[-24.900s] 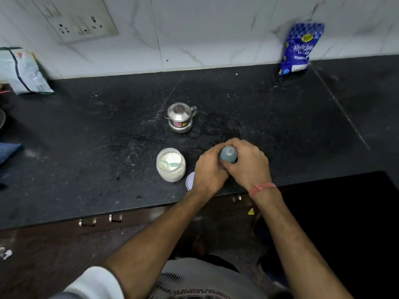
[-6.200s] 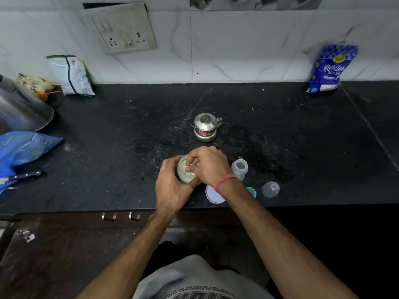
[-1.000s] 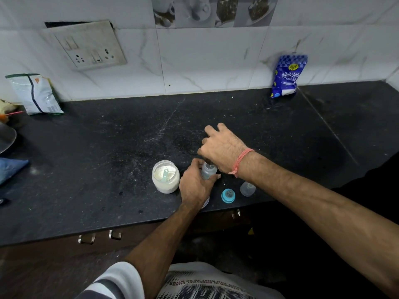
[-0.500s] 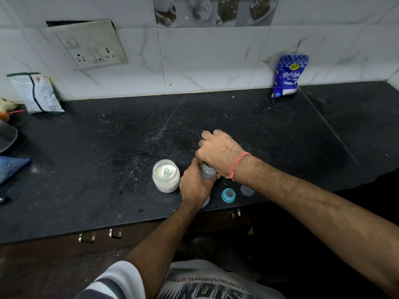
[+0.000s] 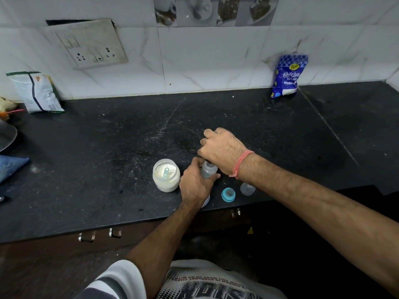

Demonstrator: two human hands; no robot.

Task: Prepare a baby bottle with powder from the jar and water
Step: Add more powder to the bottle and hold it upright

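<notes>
A small clear baby bottle (image 5: pixel 209 170) stands upright near the counter's front edge, and my left hand (image 5: pixel 194 186) is wrapped around its body. My right hand (image 5: pixel 222 149) hovers right over the bottle's mouth, fingers curled around something hidden beneath it. The small steel pot seen earlier is no longer on the counter. Left of the bottle stands the open powder jar (image 5: pixel 166 178) with a pale green scoop (image 5: pixel 165 172) lying in the powder. The blue nipple ring (image 5: pixel 228 194) and a clear cap (image 5: pixel 247 188) lie to the bottle's right.
The jar's lid (image 5: pixel 206 202) peeks out under my left wrist at the black counter's (image 5: pixel 108 158) edge. A blue sugar bag (image 5: pixel 287 76) leans on the back wall at the right and a white packet (image 5: pixel 35 91) at the left. A blue cloth (image 5: pixel 10 167) lies far left.
Over the last second my right hand has dropped slightly and its fingers have curled in closer above the bottle's mouth. My left hand keeps its hold on the bottle.
</notes>
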